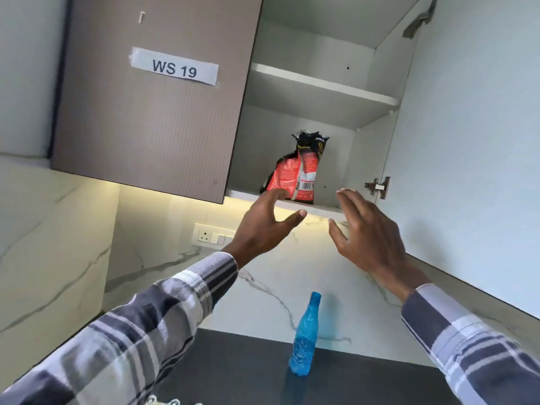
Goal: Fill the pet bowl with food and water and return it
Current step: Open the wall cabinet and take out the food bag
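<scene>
A red and black pet food bag (298, 173) stands upright on the bottom shelf (318, 210) of an open wall cupboard, its top crumpled. My left hand (263, 223) is raised just below and in front of the bag, fingers spread, holding nothing. My right hand (365, 229) is raised to the right of the bag, fingers straight and apart, also holding nothing. A blue plastic water bottle (304, 337) stands upright on the dark countertop (233, 372) below. No pet bowl is in view.
The cupboard's right door (473, 141) hangs open beside my right hand. The left door (152, 112), labelled WS 19, is closed. An upper shelf (321, 83) holds nothing visible. A wall socket (210, 233) sits on the marble backsplash.
</scene>
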